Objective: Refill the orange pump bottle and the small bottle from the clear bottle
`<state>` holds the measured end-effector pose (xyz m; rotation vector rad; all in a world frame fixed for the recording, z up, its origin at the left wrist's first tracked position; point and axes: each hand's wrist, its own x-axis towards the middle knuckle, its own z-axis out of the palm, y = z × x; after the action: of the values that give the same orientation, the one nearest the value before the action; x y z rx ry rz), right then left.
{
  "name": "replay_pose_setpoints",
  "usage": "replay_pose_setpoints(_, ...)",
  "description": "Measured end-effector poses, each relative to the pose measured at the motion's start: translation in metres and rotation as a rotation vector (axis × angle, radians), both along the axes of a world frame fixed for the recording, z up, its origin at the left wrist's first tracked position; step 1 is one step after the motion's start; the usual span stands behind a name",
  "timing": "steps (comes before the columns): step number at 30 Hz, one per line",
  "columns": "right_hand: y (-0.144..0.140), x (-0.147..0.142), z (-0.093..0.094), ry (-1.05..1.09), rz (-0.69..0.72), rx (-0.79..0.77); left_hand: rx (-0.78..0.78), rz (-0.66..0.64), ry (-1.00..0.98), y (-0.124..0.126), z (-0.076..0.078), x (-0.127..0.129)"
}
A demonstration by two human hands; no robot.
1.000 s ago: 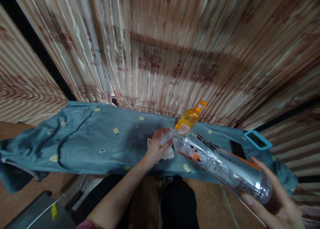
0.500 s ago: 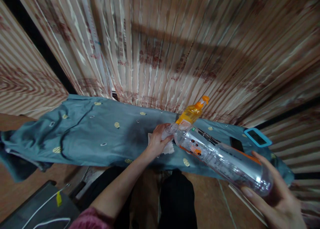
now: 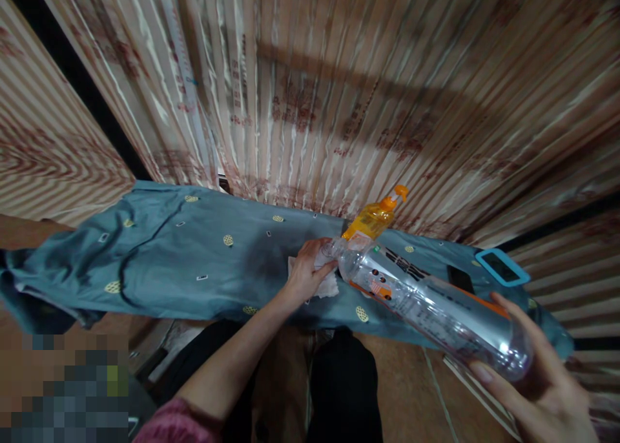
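A large clear plastic bottle (image 3: 431, 301) with a silver and orange label lies tilted between my hands, its neck to the left and its base toward me at the right. My right hand (image 3: 542, 378) is closed around the base end. At the neck, my left hand (image 3: 310, 272) is closed, fingers wrapped over the mouth. A white tissue (image 3: 328, 287) shows under and beside my left fingers; how much of it is in the grip is hidden. Just behind the bottle's neck stands a yellow pump bottle (image 3: 371, 220) with an orange pump top.
A teal cloth with pineapple prints (image 3: 169, 256) covers the long narrow table. To the right lie a dark phone (image 3: 459, 279) and a blue-framed device (image 3: 502, 267). A striped curtain (image 3: 310, 107) hangs right behind the table. My knees are below its front edge.
The view has shifted very slightly. Both hands keep their hold on the clear bottle, with no other clear movement.
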<state>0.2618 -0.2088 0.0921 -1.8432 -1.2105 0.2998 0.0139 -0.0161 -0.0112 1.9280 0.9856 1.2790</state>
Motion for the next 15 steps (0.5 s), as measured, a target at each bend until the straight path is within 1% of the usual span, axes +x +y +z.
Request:
replay_pose_setpoints(4,-0.0012,0.0074,-0.0032,-0.019,0.056,-0.014,0.001,0.003,0.003,0.0,-0.0011,0.0004)
replay_pose_setpoints(9,-0.0012,0.0013,-0.0012,0.023,0.018,0.005,0.007,-0.006,-0.009,-0.0005,-0.0009,0.0008)
replay_pose_setpoints(11,-0.0013,0.0003,-0.0002,0.012,0.028,-0.021,0.006,-0.003,-0.004,-0.0007,-0.0008,0.0007)
replay_pose_setpoints(15,-0.0013,0.002,0.0006,-0.01,0.0,-0.026,-0.014,0.003,0.012,-0.0009,-0.0009,0.0002)
